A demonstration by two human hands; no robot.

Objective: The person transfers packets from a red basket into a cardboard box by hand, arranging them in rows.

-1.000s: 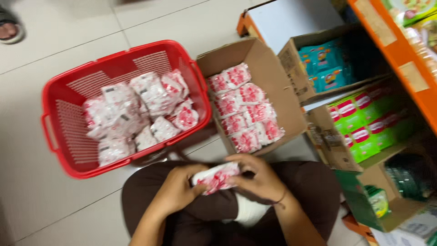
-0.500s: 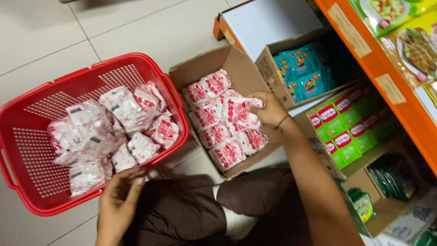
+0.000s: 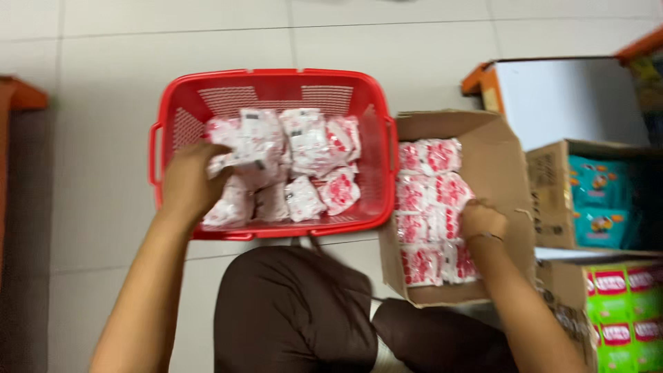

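A red plastic basket point(image 3: 276, 72) stands on the tiled floor in front of me, with several white-and-red packets point(image 3: 304, 145) in it. My left hand point(image 3: 185, 185) reaches into the basket's left side, fingers closed around one packet there. To the right stands an open cardboard box point(image 3: 504, 173) with rows of the same packets point(image 3: 428, 159). My right hand point(image 3: 482, 220) lies on the packets at the box's right side, fingers curled down among them. The blur hides whether it grips one.
My knees in brown trousers point(image 3: 290, 311) are just below the basket. At the right are a white-topped box point(image 3: 566, 97), a carton of teal packets point(image 3: 597, 200) and a carton of green-and-red packs point(image 3: 621, 311). An orange shelf edge point(image 3: 642, 45) shows top right.
My left hand has moved from my lap up into the basket and onto a packet. My right hand stays in the cardboard box. The view has swung so the basket is centred.
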